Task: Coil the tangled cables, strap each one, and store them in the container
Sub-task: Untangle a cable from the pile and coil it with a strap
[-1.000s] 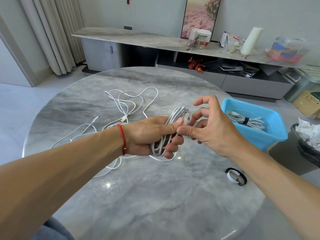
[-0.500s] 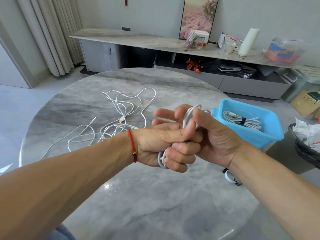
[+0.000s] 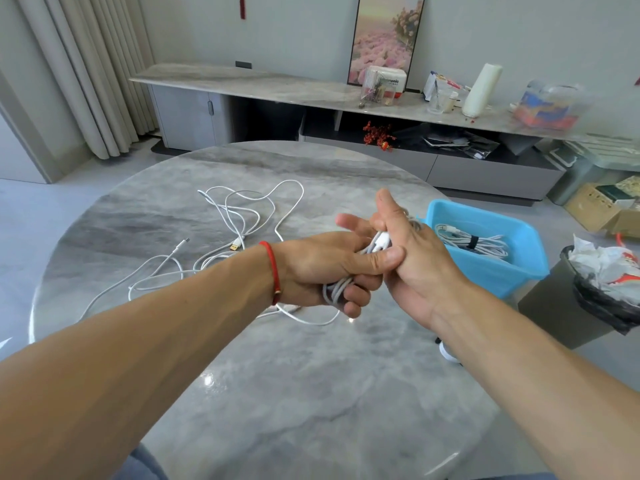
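Note:
My left hand (image 3: 322, 268) grips a coil of white cable (image 3: 337, 289) above the round marble table (image 3: 311, 403), thumb pressed across the top of the bundle. My right hand (image 3: 415, 261) lies against the coil's far side, thumb pointing up and a straight finger showing past the coil. A loose loop of the same cable hangs down to the tabletop. More tangled white cable (image 3: 242, 216) is spread over the table's left half. The blue container (image 3: 491, 275) stands at the table's right edge with one strapped coil (image 3: 471, 242) inside.
A white and black strap roll (image 3: 448, 353) peeks out from under my right forearm. A lined trash bin (image 3: 602, 296) full of paper stands on the floor to the right. A long sideboard with clutter runs along the far wall.
My right hand went from pinching at the coil's top, to wrapping round it, to lying alongside it with the thumb raised. My left hand has kept its grip on the coil.

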Motion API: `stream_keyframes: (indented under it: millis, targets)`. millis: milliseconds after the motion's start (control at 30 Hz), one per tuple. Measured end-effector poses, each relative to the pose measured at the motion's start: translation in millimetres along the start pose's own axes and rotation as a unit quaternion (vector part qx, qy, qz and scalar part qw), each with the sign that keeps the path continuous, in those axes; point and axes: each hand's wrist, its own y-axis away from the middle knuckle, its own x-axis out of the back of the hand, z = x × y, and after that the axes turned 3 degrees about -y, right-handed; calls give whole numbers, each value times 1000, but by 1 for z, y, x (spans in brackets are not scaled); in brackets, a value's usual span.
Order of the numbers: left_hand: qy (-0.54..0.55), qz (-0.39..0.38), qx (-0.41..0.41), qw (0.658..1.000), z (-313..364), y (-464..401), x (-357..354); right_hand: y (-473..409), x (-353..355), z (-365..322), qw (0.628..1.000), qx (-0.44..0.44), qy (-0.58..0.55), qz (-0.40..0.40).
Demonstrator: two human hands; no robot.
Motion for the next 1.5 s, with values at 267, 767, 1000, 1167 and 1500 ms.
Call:
stream_keyframes:
  millis: [267, 767, 1000, 1167, 1500]
  targets:
    - [-155, 225, -55, 960, -8, -22, -29, -6, 19, -6, 984, -40, 25, 172]
    - [-595, 305, -96, 738, -54, -45, -44, 44, 126, -17, 970, -127, 203, 36]
    - [-423, 263, 59, 865, -57, -46, -41, 58, 190, 28, 743, -108, 659, 46]
    - [-357, 271, 58, 892, -63, -49, -41, 53, 186, 48, 694, -19, 708, 131]
    - [-153, 219, 90, 959, -62, -46, -39, 44, 182, 55, 680, -2, 710, 180]
